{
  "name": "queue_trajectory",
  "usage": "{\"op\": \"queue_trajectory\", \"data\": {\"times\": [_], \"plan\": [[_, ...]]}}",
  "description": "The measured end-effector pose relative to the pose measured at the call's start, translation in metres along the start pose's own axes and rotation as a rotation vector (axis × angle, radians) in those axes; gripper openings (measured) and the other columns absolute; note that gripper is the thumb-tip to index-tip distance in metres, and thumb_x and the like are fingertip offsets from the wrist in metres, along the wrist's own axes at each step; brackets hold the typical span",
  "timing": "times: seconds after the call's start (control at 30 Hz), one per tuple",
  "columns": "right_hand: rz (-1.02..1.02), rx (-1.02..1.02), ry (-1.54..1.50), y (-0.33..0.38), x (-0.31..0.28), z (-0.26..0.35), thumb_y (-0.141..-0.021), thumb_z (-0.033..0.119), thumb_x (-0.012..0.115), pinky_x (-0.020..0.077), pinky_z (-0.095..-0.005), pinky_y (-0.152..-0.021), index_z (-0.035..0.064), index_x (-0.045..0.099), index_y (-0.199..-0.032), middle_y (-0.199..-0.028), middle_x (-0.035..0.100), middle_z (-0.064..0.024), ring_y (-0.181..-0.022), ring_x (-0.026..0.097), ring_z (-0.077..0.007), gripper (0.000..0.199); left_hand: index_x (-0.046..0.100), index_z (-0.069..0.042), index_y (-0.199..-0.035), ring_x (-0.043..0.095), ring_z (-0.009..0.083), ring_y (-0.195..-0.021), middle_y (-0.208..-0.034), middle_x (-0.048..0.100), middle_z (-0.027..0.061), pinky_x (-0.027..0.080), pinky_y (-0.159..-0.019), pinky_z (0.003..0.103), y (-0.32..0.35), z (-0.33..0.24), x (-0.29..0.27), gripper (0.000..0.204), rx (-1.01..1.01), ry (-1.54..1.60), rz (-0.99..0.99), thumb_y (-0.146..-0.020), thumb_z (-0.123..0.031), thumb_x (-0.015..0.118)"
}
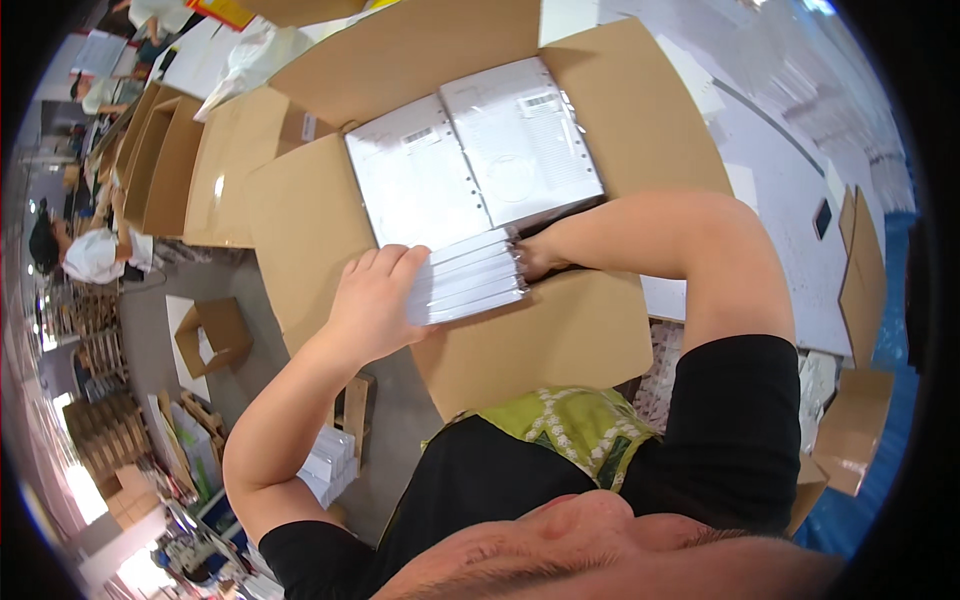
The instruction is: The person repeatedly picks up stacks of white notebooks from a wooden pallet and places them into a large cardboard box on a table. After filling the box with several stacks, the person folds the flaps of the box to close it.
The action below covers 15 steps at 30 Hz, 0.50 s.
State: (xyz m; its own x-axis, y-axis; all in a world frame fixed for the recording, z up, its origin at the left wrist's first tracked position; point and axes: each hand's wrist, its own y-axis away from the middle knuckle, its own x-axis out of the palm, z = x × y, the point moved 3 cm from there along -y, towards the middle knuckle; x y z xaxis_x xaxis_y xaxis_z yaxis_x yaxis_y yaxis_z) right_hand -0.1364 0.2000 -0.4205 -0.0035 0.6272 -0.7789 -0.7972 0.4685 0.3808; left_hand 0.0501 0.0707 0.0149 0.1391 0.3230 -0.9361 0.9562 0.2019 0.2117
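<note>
**Head [610,550] bends close to the big box [540,345]**

A black shirt [440,500] and a green apron [560,420] are just on the near side of the big box. At the near end of the box is a stack of thin white packs [465,275], with its thin edges facing up. The left hand [372,300] holds the left end of the stack, with its fingers bent over the top. The right hand [538,258] dips into the box by the stack's right end. Its fingertips are hidden, so one cannot tell if they are wide or pinching. Nor can one tell if the stack touches the box's bottom.

Two flat white piles, a left pile [415,175] and a right pile [522,145], lie farther back in the box. It seems best to press both ends of the stack gently and evenly, so no pack slips out or bends. Keeping the edges lined up and off those piles should help too.

Right of the box is a white table [765,160] with a dark phone [822,219] on it. Blue sheeting [897,300] hangs beyond. Left of the box are more brown boxes [165,165], and a person in white [95,250] is well past them. Grey floor [388,450] shows left of the box, with a small open box [215,335] down there.
</note>
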Motion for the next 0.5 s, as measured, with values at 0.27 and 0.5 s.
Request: {"op": "queue_trajectory", "data": {"times": [0.27,0.5], "plan": [[0.317,-0.106,0.465,0.069,0.004,0.006,-0.088,0.029,0.047,0.0262,-0.0517,-0.115,0.0103,0.057,-0.129,-0.137,0.055,-0.0118,-0.132,0.045,-0.0309,0.046,0.051,-0.005,-0.129,0.054,0.0351,-0.106,-0.118,0.056,0.0148,0.047,-0.093,0.042,0.015,0.002,0.015,0.086,-0.003,0.131,-0.097,-0.054,-0.024,0.089],[0.333,-0.010,0.273,0.092,-0.097,0.056,-0.082,0.023,0.055,0.0301,-0.0466,-0.113,0.0071,0.057,-0.128,-0.136,0.055,-0.0141,-0.130,0.046,-0.0317,0.049,0.051,-0.005,-0.128,0.053,0.0357,-0.104,-0.116,0.055,0.0156,0.047,-0.093,0.042,0.007,0.006,0.015,0.084,0.025,0.190,-0.083,-0.053,-0.021,0.086]]}}
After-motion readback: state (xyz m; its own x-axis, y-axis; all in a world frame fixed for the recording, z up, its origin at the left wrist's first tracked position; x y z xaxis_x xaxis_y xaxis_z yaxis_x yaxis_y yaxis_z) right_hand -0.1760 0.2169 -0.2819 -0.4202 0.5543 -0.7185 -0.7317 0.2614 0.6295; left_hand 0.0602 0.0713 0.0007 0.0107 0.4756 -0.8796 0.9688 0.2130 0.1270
